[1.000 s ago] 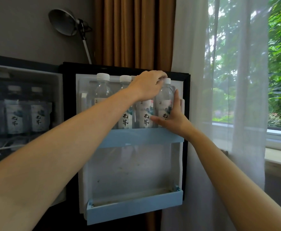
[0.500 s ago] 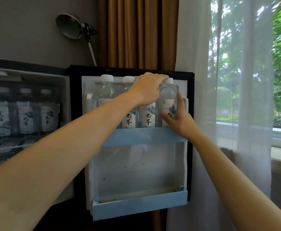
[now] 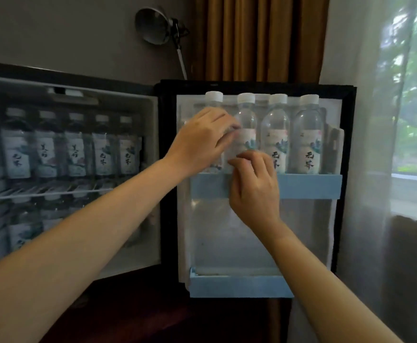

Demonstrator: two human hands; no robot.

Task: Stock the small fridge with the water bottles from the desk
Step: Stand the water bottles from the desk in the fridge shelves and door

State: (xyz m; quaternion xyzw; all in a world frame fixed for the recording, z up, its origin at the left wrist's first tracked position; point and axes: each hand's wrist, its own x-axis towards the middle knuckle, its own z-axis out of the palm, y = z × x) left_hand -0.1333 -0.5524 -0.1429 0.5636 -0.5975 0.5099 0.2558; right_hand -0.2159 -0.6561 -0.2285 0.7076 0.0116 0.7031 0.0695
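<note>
At the left of the frame the small fridge (image 3: 153, 169) stands open. A row of water bottles (image 3: 75, 149) stands upright on its wire shelf (image 3: 41, 194), and more bottles (image 3: 24, 233) show dimly underneath. A lamp (image 3: 153, 26) hangs against the wall at upper centre.

The fridge door (image 3: 348, 144) fills the middle of the frame, swung wide. Its upper door shelf (image 3: 314, 185), pale blue, carries four upright bottles side by side. The left hand (image 3: 202, 139) lies across the body of the leftmost bottle (image 3: 213, 97), so that only its cap shows clearly. Its fingertips reach the label of the second bottle (image 3: 247, 117), but they are blurred and I cannot tell whether they grip.

Just below, the right hand (image 3: 254, 186) is curled, thumb and fingers pinching the lower part of that second bottle above the shelf rail. The two hands are close together, nearly touching. The third bottle (image 3: 275, 134) and fourth bottle (image 3: 307, 134) stand free to the right.

The lower door shelf (image 3: 239, 287) sits at the door's bottom edge. A brown curtain (image 3: 252, 38) hangs above the door, with a sheer curtain (image 3: 366, 120) over the window (image 3: 415, 95) at the right.
</note>
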